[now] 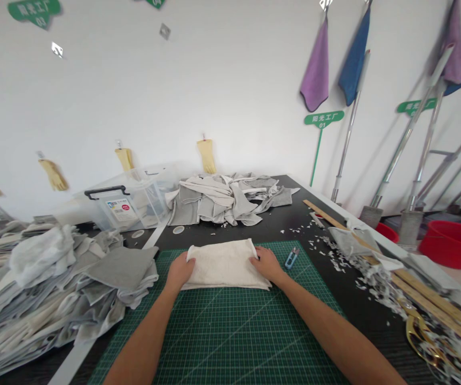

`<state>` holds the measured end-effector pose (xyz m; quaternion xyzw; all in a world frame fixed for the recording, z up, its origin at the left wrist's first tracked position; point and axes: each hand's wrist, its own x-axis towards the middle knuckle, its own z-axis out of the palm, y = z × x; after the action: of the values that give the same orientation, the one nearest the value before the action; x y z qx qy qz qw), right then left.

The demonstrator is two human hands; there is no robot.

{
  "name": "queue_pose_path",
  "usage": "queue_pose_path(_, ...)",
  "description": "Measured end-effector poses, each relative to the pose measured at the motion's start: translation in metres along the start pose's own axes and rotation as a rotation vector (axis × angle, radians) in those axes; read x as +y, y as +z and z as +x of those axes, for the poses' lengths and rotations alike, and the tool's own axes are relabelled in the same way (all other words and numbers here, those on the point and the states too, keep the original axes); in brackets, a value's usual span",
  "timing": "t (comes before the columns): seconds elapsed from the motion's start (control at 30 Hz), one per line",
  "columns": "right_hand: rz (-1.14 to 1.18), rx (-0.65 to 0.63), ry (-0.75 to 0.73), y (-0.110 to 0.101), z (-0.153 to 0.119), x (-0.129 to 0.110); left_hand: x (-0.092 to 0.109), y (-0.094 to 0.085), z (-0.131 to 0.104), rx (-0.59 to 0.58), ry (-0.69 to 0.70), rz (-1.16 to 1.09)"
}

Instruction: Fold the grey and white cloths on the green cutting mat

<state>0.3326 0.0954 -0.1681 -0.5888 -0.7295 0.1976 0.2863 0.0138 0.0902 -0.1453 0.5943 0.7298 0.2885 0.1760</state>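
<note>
A folded cream cloth (pixel 224 264) lies across the far part of the green cutting mat (pixel 230 337). At its left end, my left hand (pixel 180 272) grips the edge, thumb on top and the other fingers hidden beneath or behind. My right hand (pixel 269 264) pinches the right end the same way, its fingertips partly out of sight. The cloth's far corners curl up slightly beside both hands. Just right of my right hand, a pair of small blue thread snips (pixel 292 258) rests on the mat.
Stacked grey and cream cloths (pixel 54 289) crowd the left. Behind the mat are a clear plastic bin (pixel 126 206) and a heap of grey cloth pieces (pixel 222 198). Along the right lie wooden rulers (pixel 434 299), gold-handled scissors (pixel 418 331) and lint scraps (pixel 336 256). A red basin (pixel 450 243) stands beyond the table.
</note>
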Motion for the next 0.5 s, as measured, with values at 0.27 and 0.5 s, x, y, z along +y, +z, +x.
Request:
queue_pose_path(0.27, -0.051, 0.063, 0.046, 0.003, 0.0, 0.006, -0.001, -0.006, -0.006, -0.046, -0.135, 0.25)
queue_pose_path(0.5, -0.156, 0.189, -0.034, -0.004, -0.012, -0.009, 0.03, -0.012, -0.031, 0.249, 0.253, 0.461)
